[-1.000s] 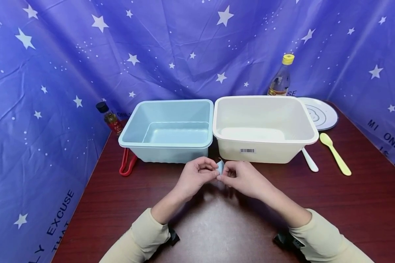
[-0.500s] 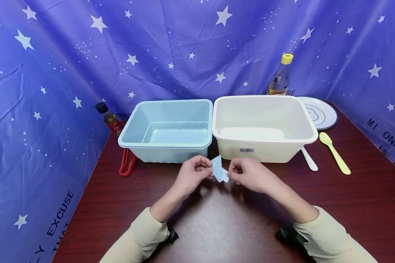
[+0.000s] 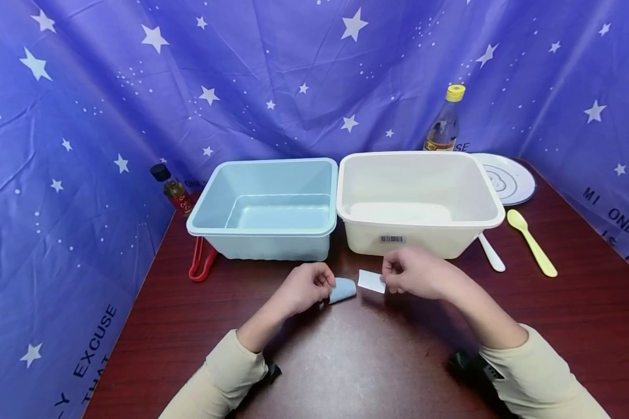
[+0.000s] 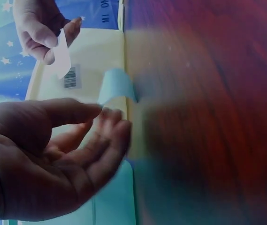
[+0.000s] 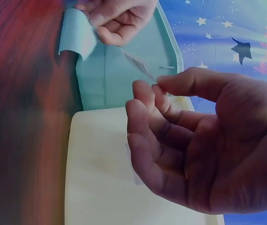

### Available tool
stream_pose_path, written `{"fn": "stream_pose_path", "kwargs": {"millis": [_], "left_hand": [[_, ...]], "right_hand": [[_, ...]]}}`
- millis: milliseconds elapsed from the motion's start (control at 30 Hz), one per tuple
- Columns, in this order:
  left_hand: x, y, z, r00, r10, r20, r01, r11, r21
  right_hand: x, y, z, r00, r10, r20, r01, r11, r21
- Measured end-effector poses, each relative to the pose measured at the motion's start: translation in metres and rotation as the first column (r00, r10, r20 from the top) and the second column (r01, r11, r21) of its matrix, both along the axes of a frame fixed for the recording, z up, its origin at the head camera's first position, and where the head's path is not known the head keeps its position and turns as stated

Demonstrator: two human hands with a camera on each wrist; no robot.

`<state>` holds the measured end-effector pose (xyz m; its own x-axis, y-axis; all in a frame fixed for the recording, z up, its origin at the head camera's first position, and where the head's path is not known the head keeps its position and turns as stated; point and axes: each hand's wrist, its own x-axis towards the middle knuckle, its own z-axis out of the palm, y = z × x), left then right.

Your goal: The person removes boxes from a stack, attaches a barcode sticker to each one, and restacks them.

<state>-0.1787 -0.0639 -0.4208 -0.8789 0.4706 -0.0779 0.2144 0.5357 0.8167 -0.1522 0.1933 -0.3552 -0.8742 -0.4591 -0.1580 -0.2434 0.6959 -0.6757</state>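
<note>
Between finger and thumb, my left hand point(image 3: 305, 286) pinches a curled piece of light blue paper point(image 3: 342, 290) low over the table in the head view. Its free end bends towards the right. To the right, my right hand point(image 3: 416, 272) pinches a small white label point(image 3: 371, 281) by one edge. In the right wrist view faint print shows on this label point(image 5: 139, 64). The two pieces are apart, with a narrow gap between them. Behind the hands stand a light blue plastic bin point(image 3: 267, 245) and a cream plastic bin point(image 3: 367, 240), side by side.
A barcode sticker point(image 3: 392, 239) is on the cream bin's front. Red tongs point(image 3: 202, 265) and a dark-capped bottle point(image 3: 174, 189) are at left. A yellow-capped bottle point(image 3: 443, 125), a plate point(image 3: 516, 180), a white handle point(image 3: 493, 254) and a yellow spoon point(image 3: 533, 244) are at right.
The white label has come away from the light blue paper. My right hand has moved right with the label, and my left hand has lowered slightly with the blue paper.
</note>
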Motion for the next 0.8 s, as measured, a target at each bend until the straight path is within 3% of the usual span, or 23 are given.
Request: {"fn": "stream_pose_path", "kwargs": {"millis": [67, 167, 233, 300, 400, 467, 633, 800], "left_hand": [[0.000, 0.000, -0.001, 0.999, -0.018, -0.048, 0.017, 0.999, -0.036], [0.000, 0.002, 0.000, 0.985, -0.022, -0.173, 0.020, 1.000, -0.014], [0.001, 0.003, 0.001, 0.961, -0.041, -0.273, 0.052, 0.998, 0.033], [0.001, 0.005, 0.003, 0.934, -0.088, -0.347, 0.127, 0.988, 0.091], [0.002, 0.007, 0.005, 0.895, -0.149, -0.419, 0.232, 0.960, 0.154], [0.004, 0.008, 0.006, 0.886, -0.148, -0.439, 0.249, 0.951, 0.182], [0.006, 0.008, 0.008, 0.916, -0.053, -0.398, 0.158, 0.959, 0.235], [0.004, 0.007, 0.007, 0.956, 0.060, -0.286, 0.016, 0.966, 0.256]], "right_hand": [[-0.001, 0.001, 0.000, 1.000, 0.005, 0.019, -0.005, 1.000, -0.011], [-0.002, 0.002, -0.001, 0.998, 0.025, 0.058, -0.023, 0.999, -0.048], [-0.003, 0.003, -0.003, 0.994, 0.056, 0.096, -0.046, 0.994, -0.099], [-0.004, 0.004, -0.005, 0.986, 0.090, 0.140, -0.066, 0.984, -0.163], [-0.005, 0.005, -0.007, 0.969, 0.139, 0.202, -0.085, 0.963, -0.256], [-0.006, 0.006, -0.009, 0.960, 0.160, 0.232, -0.087, 0.952, -0.295], [-0.008, 0.006, -0.010, 0.951, 0.150, 0.269, -0.058, 0.945, -0.323], [-0.013, 0.004, -0.012, 0.971, 0.054, 0.234, 0.030, 0.939, -0.341]]}}
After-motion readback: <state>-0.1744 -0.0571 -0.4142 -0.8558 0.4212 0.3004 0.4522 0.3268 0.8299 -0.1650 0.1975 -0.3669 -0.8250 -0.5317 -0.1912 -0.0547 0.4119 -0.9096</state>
